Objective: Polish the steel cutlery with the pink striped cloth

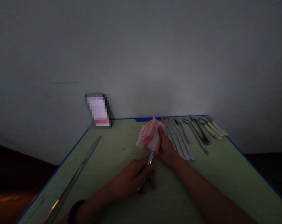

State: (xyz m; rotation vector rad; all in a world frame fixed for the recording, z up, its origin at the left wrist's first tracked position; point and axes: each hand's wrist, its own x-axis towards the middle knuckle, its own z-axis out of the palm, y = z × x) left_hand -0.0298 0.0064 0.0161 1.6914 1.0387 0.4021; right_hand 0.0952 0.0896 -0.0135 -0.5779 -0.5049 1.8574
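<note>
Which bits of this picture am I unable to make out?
All in the head view:
Far end of the metal utensil in the left hand: covered by the pink-and-white cloth in the right hand, so its kind is unclear.
Phone screen: blurred into blocks.
Near end of the long knife: cut off by the bottom edge.

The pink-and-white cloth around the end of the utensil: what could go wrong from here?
First, the end of the metal utensil is hidden inside the cloth; if it is pointed or sharp, it might poke the right hand gripping there.
Second, the row of cutlery lies close by the right hand, so a sideways swing could knock pieces askew.
Third, a long knife lies uncovered beside the left arm, which might brush it.
</note>
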